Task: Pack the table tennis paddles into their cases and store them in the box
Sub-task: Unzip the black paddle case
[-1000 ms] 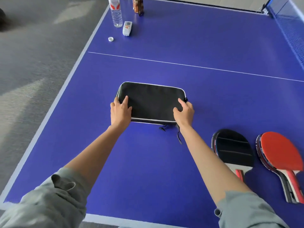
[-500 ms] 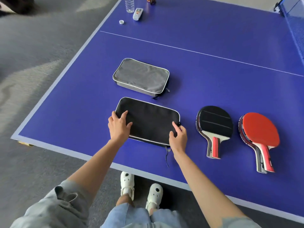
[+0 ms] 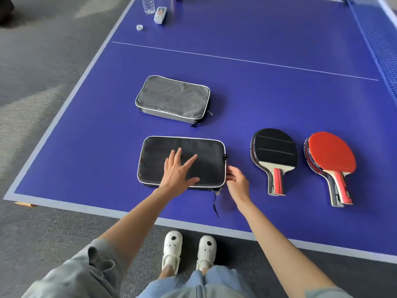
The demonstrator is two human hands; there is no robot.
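A black zipped case (image 3: 206,151) lies flat near the front edge of the blue table (image 3: 257,93). My left hand (image 3: 179,172) rests on its lid with fingers spread. My right hand (image 3: 236,181) is at the case's right edge, fingers curled at the zipper side; what they pinch is hidden. A grey case (image 3: 173,100) lies behind the black one. To the right sit a black-faced paddle stack (image 3: 275,153) and a red-faced paddle stack (image 3: 332,158), handles toward me. No box is in view.
A water bottle (image 3: 148,4), a small white device (image 3: 160,15) and a bottle cap (image 3: 139,27) stand at the far left of the table. The net (image 3: 382,39) runs along the right side. My feet in white shoes (image 3: 189,252) stand below the table's front edge.
My left hand slid from the case's left edge to the middle of the lid and spread flat. My right hand shifted to the case's right side. The black case lies where it did half a second ago.
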